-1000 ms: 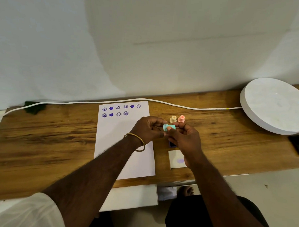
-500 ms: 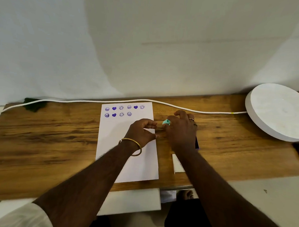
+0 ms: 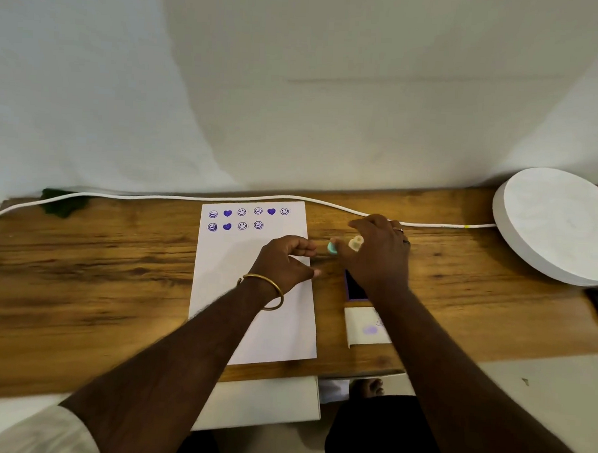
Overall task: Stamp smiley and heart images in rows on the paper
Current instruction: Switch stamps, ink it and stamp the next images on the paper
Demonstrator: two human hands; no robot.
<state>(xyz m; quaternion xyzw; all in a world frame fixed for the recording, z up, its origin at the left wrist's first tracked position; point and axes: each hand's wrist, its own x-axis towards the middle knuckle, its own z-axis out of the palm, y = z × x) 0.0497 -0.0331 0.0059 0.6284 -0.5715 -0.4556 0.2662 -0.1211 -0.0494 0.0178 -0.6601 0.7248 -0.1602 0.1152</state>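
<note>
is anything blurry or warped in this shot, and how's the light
Head view: the right hand and the small stamps at its fingertips are motion-smeared; the prints on the paper stay crisp. Wide-angle lens bows the table edge and cable. Light is soft and even, with no glare.

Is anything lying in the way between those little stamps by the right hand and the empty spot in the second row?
Nothing visible. The left hand hovers lower, beside the straight path from the stamps to the gap.
</note>
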